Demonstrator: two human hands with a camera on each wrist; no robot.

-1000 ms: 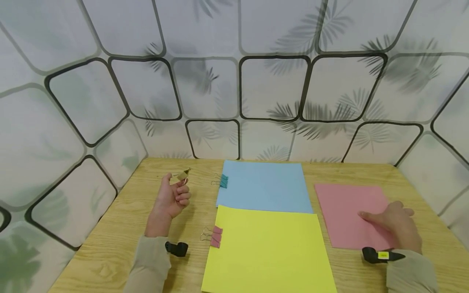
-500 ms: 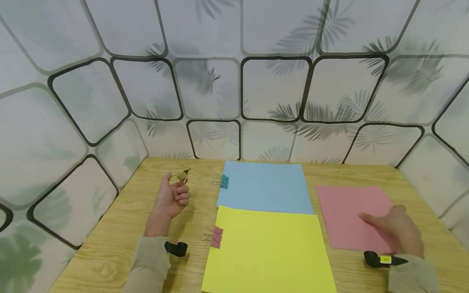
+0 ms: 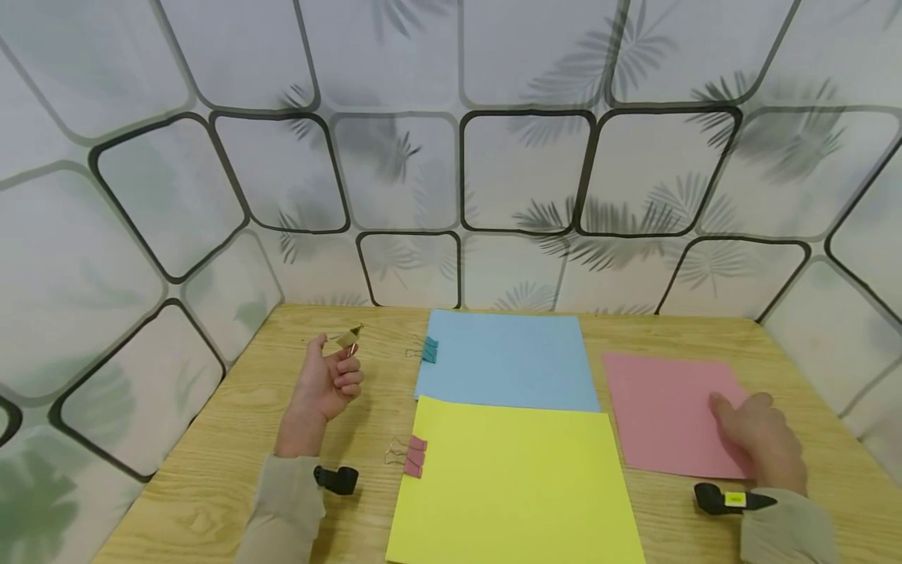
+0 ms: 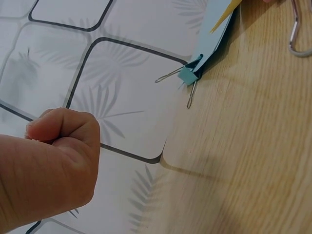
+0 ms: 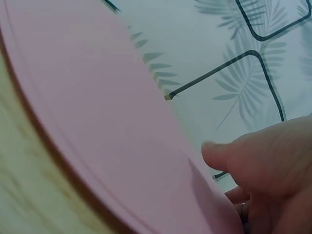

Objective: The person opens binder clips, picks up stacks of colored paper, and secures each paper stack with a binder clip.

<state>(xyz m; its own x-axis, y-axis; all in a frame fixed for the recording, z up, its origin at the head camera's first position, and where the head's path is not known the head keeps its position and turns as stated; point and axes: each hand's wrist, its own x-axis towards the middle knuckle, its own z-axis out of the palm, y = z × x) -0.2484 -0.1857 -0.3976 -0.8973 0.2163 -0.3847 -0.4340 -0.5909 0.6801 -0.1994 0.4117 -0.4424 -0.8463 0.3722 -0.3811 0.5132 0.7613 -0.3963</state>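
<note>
In the head view my left hand (image 3: 330, 384) pinches a gold binder clip (image 3: 348, 338) by its wire handles above the left side of the table. The left wrist view shows this hand (image 4: 58, 161) with curled fingers, and the clip is hidden there. My right hand (image 3: 764, 439) grips the right edge of the pink paper (image 3: 676, 415). In the right wrist view the thumb is over the pink paper (image 5: 97, 107) and the other fingers are partly hidden at its edge. The paper's near side looks slightly raised off the table.
Blue paper (image 3: 507, 360) lies at the back middle with a teal binder clip (image 3: 430, 349) on its left edge. Yellow paper (image 3: 514, 486) lies in front, overlapping it, with a pink binder clip (image 3: 415, 457) on its left edge. A patterned wall (image 3: 521, 270) stands behind the wooden table (image 3: 204, 486).
My right thumb has drawn back toward the right edge of the pink paper. The paper's near edge has shifted slightly left and away. The left hand still holds the gold clip.
</note>
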